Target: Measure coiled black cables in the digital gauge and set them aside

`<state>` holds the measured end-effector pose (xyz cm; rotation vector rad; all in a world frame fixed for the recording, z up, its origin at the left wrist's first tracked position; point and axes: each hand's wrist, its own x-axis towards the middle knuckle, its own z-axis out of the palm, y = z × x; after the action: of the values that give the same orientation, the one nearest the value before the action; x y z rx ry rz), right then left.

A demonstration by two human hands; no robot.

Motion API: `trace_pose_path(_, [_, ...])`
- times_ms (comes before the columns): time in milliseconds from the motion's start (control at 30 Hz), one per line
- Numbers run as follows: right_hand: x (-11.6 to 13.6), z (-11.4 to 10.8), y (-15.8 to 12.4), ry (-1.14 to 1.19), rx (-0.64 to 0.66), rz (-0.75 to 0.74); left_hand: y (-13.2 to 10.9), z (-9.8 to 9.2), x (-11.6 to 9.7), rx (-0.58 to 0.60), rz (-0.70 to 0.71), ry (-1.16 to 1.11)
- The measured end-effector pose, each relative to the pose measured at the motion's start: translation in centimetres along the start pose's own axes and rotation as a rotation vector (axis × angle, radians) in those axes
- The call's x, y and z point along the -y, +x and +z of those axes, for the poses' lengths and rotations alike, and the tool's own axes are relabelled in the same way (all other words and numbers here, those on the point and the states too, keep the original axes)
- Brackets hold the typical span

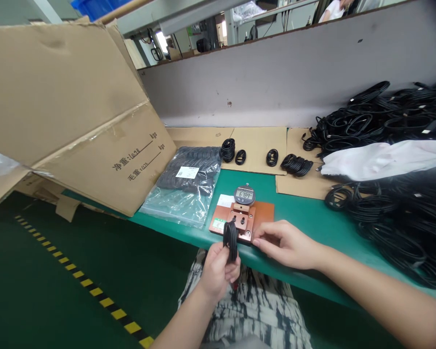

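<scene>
My left hand [220, 271] is closed around a coiled black cable [230, 240], held upright at the table's front edge. The top of the coil is in front of a copper-coloured gauge fixture [250, 223], and I cannot tell whether they touch. A round digital gauge [244, 195] stands at the back of the fixture, its display seeming to read 6.789. My right hand [287, 245] rests at the fixture's front right corner, thumb and fingertips pinched against its edge. An orange board [265, 211] lies under the fixture.
Left of the fixture lies a clear bag [189, 177] of black coils, beside a large open carton [105, 150]. Small cable coils [272, 157] stand on cardboard [259, 138] along the back. Heaped black cables [381, 213] and a white cloth [388, 160] cover the right side.
</scene>
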<state>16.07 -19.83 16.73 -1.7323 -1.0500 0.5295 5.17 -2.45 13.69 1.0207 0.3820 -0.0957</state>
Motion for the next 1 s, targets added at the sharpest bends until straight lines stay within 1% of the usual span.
trace_pose_path(500, [-0.05,0.01,0.03,0.003,0.002,0.0,-0.08,0.07,-0.15,0.017,0.001,0.008])
trace_pose_path(833, [0.01,-0.01,0.07,0.005,0.002,0.003,0.01,-0.12,-0.01,-0.015,-0.009,-0.023])
trace_pose_path(1000, [-0.03,0.05,0.06,0.006,0.006,0.001,0.01,-0.21,0.08,0.026,0.013,-0.038])
